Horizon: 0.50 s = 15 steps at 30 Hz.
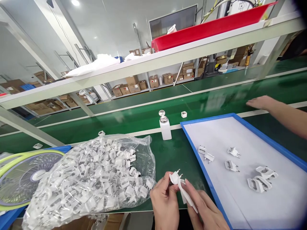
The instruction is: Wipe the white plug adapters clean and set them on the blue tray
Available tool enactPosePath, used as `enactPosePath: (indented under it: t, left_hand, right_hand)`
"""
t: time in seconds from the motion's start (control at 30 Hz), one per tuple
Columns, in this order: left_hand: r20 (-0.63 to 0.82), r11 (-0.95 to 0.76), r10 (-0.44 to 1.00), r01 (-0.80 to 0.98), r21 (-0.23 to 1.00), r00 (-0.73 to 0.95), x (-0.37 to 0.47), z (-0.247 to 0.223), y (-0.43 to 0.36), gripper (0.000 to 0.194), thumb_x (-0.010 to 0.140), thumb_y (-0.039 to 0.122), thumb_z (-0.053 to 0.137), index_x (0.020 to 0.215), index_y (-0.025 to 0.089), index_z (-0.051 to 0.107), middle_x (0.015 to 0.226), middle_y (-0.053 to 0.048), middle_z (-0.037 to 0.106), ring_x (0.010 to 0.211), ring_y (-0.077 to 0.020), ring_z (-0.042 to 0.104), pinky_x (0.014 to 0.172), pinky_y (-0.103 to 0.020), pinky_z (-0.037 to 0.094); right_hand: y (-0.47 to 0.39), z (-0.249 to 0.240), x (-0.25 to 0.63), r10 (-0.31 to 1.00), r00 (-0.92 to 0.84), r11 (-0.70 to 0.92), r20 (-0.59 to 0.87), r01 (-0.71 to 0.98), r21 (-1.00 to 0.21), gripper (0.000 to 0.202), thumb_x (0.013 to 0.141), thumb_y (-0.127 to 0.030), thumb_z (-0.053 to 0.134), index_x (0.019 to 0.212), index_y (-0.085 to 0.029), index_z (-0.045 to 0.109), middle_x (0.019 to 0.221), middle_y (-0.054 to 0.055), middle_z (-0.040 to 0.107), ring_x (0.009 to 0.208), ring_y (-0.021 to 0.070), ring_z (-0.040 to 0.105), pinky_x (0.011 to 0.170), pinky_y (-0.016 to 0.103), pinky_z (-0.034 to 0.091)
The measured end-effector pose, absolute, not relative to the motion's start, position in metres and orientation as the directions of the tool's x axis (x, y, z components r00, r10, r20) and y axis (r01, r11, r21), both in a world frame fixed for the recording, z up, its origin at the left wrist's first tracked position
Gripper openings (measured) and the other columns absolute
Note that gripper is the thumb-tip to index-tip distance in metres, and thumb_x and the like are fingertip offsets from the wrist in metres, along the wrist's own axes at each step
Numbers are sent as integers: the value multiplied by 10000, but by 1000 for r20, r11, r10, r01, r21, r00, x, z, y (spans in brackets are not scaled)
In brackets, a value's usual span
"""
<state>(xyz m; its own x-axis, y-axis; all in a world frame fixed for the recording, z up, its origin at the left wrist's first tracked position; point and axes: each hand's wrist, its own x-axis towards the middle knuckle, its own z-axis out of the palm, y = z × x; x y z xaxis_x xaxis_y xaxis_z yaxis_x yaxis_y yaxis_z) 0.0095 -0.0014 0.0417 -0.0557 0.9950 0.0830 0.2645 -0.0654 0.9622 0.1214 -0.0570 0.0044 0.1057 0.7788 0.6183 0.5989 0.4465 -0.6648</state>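
Pinching the white plug (174, 178), prongs (180, 175) slanting up and away, the left hand (165, 198) holds it just left of the right hand (203, 207), which grips what may be cloth (188, 197).

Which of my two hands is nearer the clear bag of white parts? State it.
Left. Your left hand is close by the clear bag's right edge; your right hand is farther right.

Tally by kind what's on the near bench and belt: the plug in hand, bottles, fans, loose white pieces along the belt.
Held plug: 1
Bottle: 1
Fan: 1
White pieces visible along the belt: 3
Total: 6
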Motion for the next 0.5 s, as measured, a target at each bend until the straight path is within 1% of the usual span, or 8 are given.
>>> enactPosePath:
  t: [0.07,0.13,0.2,0.27,0.33,0.4,0.47,0.5]
  left_hand:
    - [186,-141,979,389,911,-81,7,44,-2,263,861,150,503,935,195,751,814,-15,724,730,-175,667,686,-231,479]
    - [246,-190,967,461,867,-66,6,45,-2,330,876,129,454,1017,206,743,879,-32,743,768,-179,694,712,-235,499]
    - [272,-214,961,505,836,-44,5,45,-2,338,894,124,435,1026,216,732,901,-41,748,790,-181,703,716,-234,511]
    - [281,-223,959,533,816,-29,6,44,-3,328,905,126,434,1007,229,729,907,-45,753,793,-183,706,693,-230,514]
    - [296,-238,955,542,806,-20,8,43,-4,339,916,130,423,1001,237,733,917,-53,761,798,-187,713,675,-232,512]
    - [299,-241,954,527,815,-26,9,41,-5,362,917,130,412,991,242,748,927,-58,767,794,-190,713,661,-236,506]
    - [244,-191,968,464,865,-57,9,40,-5,339,897,135,455,959,236,772,886,-46,764,757,-187,699,656,-237,500]
    - [181,-141,981,397,907,-65,9,39,-4,292,880,147,506,925,226,783,842,-36,757,729,-183,686,651,-234,496]
  right_hand:
    - [-52,2,131,749,-7,529,662,609,-591,705,990,27,459,1634,-198,278,1301,116,690,1029,230,689,895,360,556]
    - [-50,1,136,734,-69,565,676,615,-550,702,989,38,465,1634,-159,268,1292,155,687,999,238,680,854,374,559]
    - [-49,1,139,725,-94,583,682,612,-535,691,994,34,468,1632,-140,267,1292,171,683,996,241,674,842,376,560]
    - [-47,1,139,718,-97,590,689,609,-530,674,1002,24,460,1630,-128,269,1321,173,668,1023,240,666,862,371,561]
    - [-44,2,137,701,-100,602,706,614,-510,658,1007,16,449,1628,-112,271,1371,182,637,1050,242,661,880,368,562]
    - [-40,2,135,669,-112,619,734,631,-468,647,1007,4,450,1623,-88,276,1385,196,626,1018,241,671,846,352,572]
    - [-38,3,133,621,-143,655,771,634,-410,644,1006,-22,465,1620,-64,274,1279,192,688,898,223,689,761,315,581]
    - [-40,4,132,612,-143,661,778,633,-404,641,1009,-35,466,1621,-71,279,1193,172,726,835,209,691,724,295,581]
